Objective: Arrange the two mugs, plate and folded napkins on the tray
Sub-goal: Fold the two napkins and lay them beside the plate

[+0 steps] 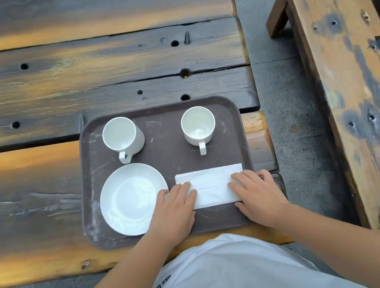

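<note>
White folded napkins (213, 186) lie on the tray (158, 114) beside the plate (128, 200), pressed flat under left hand (174, 210) and right hand (256, 195) with straight fingers; a careless slide could rumple them or nudge the plate.

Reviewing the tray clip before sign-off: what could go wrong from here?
1. The left hand lies beside the plate, whose near rim sits close to the tray edge; a nudge may push it over.
2. Both hands, the right hand too, press the napkin ends; sliding could skew or unfold it.
3. The tray sits at the table's corner.
</note>
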Motion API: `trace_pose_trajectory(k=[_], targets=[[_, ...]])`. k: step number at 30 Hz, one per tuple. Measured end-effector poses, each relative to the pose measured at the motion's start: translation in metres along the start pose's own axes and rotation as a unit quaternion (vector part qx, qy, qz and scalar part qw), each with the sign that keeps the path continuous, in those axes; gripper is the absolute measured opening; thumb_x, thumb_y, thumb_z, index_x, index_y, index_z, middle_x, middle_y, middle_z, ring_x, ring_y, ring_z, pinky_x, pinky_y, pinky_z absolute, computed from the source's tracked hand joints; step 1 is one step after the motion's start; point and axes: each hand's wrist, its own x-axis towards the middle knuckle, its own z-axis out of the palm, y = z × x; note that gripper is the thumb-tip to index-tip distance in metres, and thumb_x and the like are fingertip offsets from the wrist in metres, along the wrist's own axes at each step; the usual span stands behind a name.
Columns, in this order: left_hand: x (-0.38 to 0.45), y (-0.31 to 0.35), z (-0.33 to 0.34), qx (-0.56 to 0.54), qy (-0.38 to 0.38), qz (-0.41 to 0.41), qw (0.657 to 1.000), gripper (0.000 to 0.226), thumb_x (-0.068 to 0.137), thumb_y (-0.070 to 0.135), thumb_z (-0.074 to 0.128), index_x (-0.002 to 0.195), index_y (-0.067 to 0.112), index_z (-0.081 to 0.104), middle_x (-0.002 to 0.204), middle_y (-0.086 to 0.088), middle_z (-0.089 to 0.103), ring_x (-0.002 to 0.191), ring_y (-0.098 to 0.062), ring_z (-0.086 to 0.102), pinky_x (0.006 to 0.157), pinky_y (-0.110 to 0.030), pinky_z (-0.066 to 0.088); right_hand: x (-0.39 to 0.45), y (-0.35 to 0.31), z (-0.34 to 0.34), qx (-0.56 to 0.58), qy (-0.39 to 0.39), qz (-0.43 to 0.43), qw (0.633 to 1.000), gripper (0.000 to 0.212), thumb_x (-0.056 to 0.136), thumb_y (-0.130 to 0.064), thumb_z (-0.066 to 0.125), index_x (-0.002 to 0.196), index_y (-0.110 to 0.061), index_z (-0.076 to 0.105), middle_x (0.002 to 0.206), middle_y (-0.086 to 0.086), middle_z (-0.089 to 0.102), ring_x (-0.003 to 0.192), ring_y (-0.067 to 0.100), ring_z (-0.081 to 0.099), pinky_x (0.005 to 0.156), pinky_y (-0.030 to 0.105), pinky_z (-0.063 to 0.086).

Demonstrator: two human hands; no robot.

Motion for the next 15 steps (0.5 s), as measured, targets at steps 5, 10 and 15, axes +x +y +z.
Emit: trace_pose_trajectory(k=[5, 10, 15], targets=[[-0.0033, 0.0012, 0.0009, 0.014, 0.024, 0.001, 1.000, 0.040, 0.074, 0.028, 0.067, 0.111, 0.016, 0.061, 0.128, -0.007, 0.057, 0.101, -0.026, 0.058, 0.081, -0.045, 0.041, 0.0008, 0.0008, -0.0020, -0.017, 0.010, -0.017, 1.000, 0.023, 0.072, -0.023, 0.074, 0.093, -0.021, 0.066, 0.106, -0.001, 0.064, 0.097, 0.024, 0.058, 0.077, 0.041, 0.038], [-0.0059, 0.0029, 0.0001, 0.021, 0.035, 0.007, 0.999, 0.034, 0.074, 0.028, 0.067, 0.106, 0.017, 0.062, 0.123, -0.005, 0.060, 0.098, -0.026, 0.059, 0.081, -0.046, 0.042, 0.0003, 0.0018, -0.0016, -0.018, 0.001, -0.028, 0.999, 0.011, 0.078, -0.018, 0.067, 0.088, -0.021, 0.063, 0.093, -0.003, 0.064, 0.087, 0.024, 0.057, 0.074, 0.038, 0.038], [-0.0056, 0.0021, -0.0016, 0.020, 0.022, 0.008, 1.000, 0.035, 0.072, 0.026, 0.068, 0.105, 0.015, 0.063, 0.123, -0.006, 0.060, 0.101, -0.026, 0.060, 0.086, -0.050, 0.044, -0.0018, 0.0022, -0.0015, -0.018, 0.002, -0.045, 0.999, 0.010, 0.076, -0.014, 0.068, 0.078, -0.020, 0.060, 0.076, -0.002, 0.060, 0.073, 0.025, 0.055, 0.067, 0.037, 0.040]])
